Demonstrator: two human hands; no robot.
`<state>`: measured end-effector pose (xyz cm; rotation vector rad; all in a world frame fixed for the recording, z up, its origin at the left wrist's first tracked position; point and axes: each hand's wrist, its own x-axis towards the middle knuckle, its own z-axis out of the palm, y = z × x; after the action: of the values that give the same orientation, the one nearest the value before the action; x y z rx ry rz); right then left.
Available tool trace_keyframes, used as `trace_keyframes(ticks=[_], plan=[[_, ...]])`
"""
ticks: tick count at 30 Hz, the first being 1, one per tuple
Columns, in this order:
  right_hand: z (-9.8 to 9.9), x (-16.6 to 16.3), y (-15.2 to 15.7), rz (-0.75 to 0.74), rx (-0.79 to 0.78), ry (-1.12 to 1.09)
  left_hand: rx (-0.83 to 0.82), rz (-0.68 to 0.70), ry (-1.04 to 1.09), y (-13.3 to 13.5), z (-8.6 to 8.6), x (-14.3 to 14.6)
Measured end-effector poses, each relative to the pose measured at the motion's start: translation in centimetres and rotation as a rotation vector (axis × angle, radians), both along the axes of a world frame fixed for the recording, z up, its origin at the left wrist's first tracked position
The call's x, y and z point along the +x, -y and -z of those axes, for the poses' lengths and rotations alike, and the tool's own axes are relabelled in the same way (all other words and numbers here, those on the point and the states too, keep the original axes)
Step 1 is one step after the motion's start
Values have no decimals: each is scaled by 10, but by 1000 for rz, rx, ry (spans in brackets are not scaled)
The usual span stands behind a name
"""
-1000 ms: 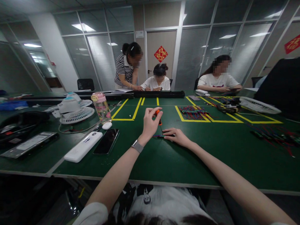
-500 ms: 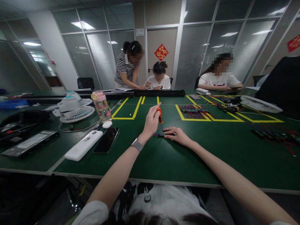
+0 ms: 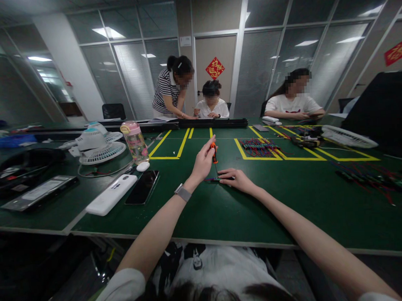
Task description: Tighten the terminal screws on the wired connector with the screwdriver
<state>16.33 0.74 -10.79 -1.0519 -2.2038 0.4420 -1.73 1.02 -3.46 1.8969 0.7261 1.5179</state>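
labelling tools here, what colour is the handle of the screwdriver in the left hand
Orange and black; head view, screwdriver in the left hand.

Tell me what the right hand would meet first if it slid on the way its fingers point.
The right hand would first push the wired part at its fingertips; just beyond, probably the screwdriver in the left hand.

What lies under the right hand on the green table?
A small dark part with coloured wires pokes out beneath the right hand; fingers hide the rest.
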Motion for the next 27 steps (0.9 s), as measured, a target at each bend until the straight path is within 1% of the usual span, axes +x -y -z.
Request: trace_keyframes(ticks=[1, 2, 3, 4, 6, 7, 8, 10, 13, 14, 15, 18, 19, 20, 21, 25, 27], plan=[[0, 0, 0, 3, 2, 2, -28, 38, 12, -1, 1, 0], [0, 0, 0, 4, 3, 5, -35, 42, 15, -1, 2, 1], [0, 0, 0, 5, 3, 8, -18, 8, 4, -1, 2, 0], [0, 0, 0, 7, 3, 10, 21, -60, -17, 1, 2, -1], [-1, -1, 1, 11, -1, 14, 144, -253, -96, 4, 1, -3], [-1, -1, 1, 14, -4, 16, 196, -316, -140, 6, 0, -4], [-1, -1, 1, 17, -7, 17, 231, -338, -169, 7, -1, -5], [-2, -1, 1, 17, -12, 17, 259, -304, -178, 7, -2, -6], [-2, -1, 2, 15, -12, 23, 229, -195, -126, 5, -1, -4], [-2, -1, 2, 16, -11, 25, 227, -201, -117, 4, 0, -4], [-2, -1, 2, 17, -10, 27, 238, -241, -121, 4, 0, -4], [-2, -1, 2, 21, -7, 28, 277, -433, -190, 7, -1, -5], [-2, -1, 3, 21, -6, 27, 283, -470, -207, 8, -2, -5], [-3, -2, 3, 21, -5, 26, 287, -479, -214, 9, -3, -5], [-3, -2, 3, 20, -6, 24, 288, -461, -212, 9, -3, -6], [-4, -2, 4, 20, -13, 18, 278, -310, -157, 8, -3, -4], [-4, -2, 4, 22, -12, 18, 291, -318, -143, 9, -2, -3]])
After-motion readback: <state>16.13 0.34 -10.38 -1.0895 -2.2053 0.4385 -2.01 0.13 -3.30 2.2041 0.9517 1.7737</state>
